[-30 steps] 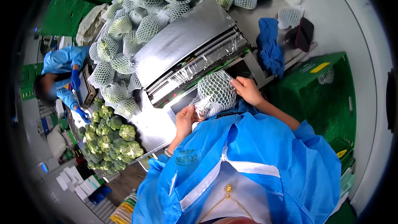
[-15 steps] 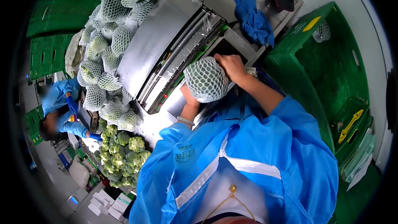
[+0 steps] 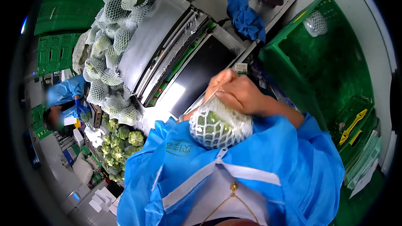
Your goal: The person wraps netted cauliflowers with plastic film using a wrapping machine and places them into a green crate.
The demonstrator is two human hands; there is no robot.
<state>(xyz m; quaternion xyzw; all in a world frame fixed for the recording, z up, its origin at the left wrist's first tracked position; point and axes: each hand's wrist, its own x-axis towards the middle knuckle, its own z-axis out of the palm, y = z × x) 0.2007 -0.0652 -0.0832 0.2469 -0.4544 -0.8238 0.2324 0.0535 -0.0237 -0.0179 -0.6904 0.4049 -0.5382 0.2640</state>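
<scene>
So both hands are busy at one spot here: right hand (image 3: 247,94) clenched on clear film (image 3: 242,124), left hand (image 3: 220,79) bunched right beside it, fingers closed on the same gathered film, though the right hides part of it. Neither grip is wide, tbh.

The netted broccoli (image 3: 204,124) hangs just under them, against the chest of the blue jacket (image 3: 284,155). I'd guess it's kept close so the body steadies it while the film is pulled tight at the top.

Going by clock face from that bundle: wrapping machine (image 3: 153,42) at 11, its black plate (image 3: 205,71) nearer 12, probably so film comes off within reach. Netted heads (image 3: 98,67) are heaped at 10 on the tabletop (image 3: 150,115), bare broccoli (image 3: 113,146) between 8 and 9. Green crate (image 3: 326,75) at 2, handy to the right arm I reckon, one wrapped piece (image 3: 315,24) inside.
</scene>
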